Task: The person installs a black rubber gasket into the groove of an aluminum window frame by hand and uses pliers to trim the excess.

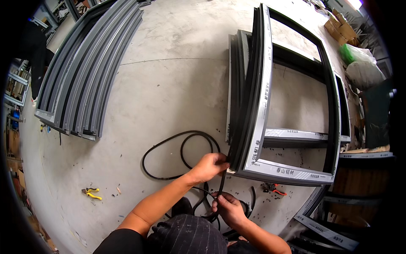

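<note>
Floor was pale concrete [177, 97], scuffed and stained, with a thin joint line crossing its far half and dark specks and scraps scattered over the near half.

Left hand [207, 168] was closed, fingertips pinching a black strip [222, 183] right at the near-left corner of a dark window frame [265, 76]; couldn't tell if the fingers also touched the frame. Right hand [228, 207] was closed too, gripping the same strip lower down, toward the floor's near edge. Rest of the strip lay on the concrete in loose loops, left of that frame corner and below it.

The window frame had pale printed film on its faces and sat over more frames, right of floor centre. Red-handled pliers [277, 190] lay just off its near edge. Yellow-handled pliers [91, 193] lay well apart, toward the floor's near-left corner.

Far-left: stack of grey profiles [84, 72], with a person in dark clothes [36, 55] beyond its left edge. Along the floor's right edge: cardboard boxes [341, 28] at the far corner, then stuffed plastic bags [363, 73], then more filmed frame pieces [327, 230] at the near corner.
</note>
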Available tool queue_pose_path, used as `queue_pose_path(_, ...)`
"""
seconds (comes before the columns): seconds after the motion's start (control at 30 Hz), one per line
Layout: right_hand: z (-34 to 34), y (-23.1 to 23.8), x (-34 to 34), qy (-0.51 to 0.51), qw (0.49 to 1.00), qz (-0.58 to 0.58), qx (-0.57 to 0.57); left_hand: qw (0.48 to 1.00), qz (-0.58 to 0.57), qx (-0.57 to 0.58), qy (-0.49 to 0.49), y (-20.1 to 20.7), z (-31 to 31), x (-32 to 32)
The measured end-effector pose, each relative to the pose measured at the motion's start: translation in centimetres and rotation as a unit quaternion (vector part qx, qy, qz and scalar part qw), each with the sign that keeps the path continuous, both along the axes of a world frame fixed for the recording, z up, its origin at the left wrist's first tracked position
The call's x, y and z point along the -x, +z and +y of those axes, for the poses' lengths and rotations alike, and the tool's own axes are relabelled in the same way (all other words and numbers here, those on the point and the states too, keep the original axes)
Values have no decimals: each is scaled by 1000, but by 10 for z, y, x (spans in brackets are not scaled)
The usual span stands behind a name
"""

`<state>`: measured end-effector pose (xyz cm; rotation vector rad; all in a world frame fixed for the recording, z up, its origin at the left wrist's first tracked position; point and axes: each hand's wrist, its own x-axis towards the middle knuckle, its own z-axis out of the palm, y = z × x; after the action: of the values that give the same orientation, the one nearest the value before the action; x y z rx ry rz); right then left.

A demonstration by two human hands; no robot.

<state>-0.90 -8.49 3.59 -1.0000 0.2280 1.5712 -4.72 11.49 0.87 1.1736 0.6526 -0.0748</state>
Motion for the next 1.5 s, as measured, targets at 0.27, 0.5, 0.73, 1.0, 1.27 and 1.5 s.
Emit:
queue_pose_path(0.27, 6, 2, -1, 25, 999, -35, 16, 999, 7, -34, -29, 6, 1, 7)
queue_pose_path(0.5, -7, 8, -25, 115, 839, -530, 53, 997, -13, 70, -10, -4, 1, 21)
queue_pose_path(0.73, 23, 43, -72, 203, 484, -851, 23, 989, -17, 144, 21, 1, -14, 31)
queue_pose_path(1.0, 17, 22, -75, 227, 310, -923, 25, 994, -2, 102, 49, -1, -27, 26)
queue_pose_path(1.27, 18, 16, -78, 227, 266, -937, 15, 994, 35, 73, 79, 2, -35, 19)
queue_pose_path(1.5, 20, 20, -77, 237, 280, -930, 28, 997, 17, -49, 61, 11, -20, 15)
